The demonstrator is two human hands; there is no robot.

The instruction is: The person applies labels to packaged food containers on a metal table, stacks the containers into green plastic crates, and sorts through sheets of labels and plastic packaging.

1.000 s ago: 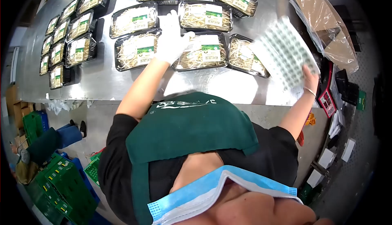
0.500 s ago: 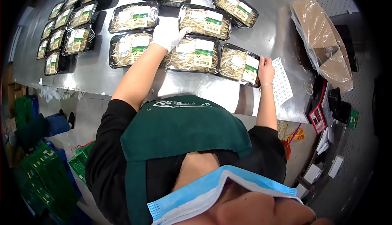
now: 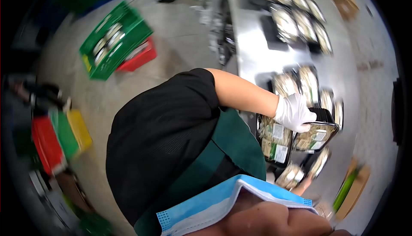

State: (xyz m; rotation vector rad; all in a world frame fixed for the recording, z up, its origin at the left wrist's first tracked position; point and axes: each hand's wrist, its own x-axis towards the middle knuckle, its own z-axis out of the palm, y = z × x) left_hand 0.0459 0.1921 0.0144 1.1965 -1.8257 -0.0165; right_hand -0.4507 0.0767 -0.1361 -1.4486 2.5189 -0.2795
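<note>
My left hand (image 3: pixel 295 112), in a white glove, is closed on the edge of a black plastic tray of bean sprouts (image 3: pixel 316 138). That tray is tilted, its labelled top turned towards me. Just beside it lies another labelled bean sprout tray (image 3: pixel 274 141). My right hand (image 3: pixel 303 186) is bare, low in view and partly hidden behind the face mask. It is close to a smaller-looking sprout tray (image 3: pixel 290 176), but blur hides its fingers and whether it touches.
More sprout trays (image 3: pixel 285 23) are grouped farther along the metal table (image 3: pixel 253 51). On the floor stand a green crate (image 3: pixel 139 26) with packs inside and a red crate (image 3: pixel 139 57). A cardboard box (image 3: pixel 352 193) with something green sits past the table's far side.
The view has swung left, bringing the floor and crates in. My left hand, earlier resting among the trays, now grips one and tips it. My right hand was at an end tray's edge.
</note>
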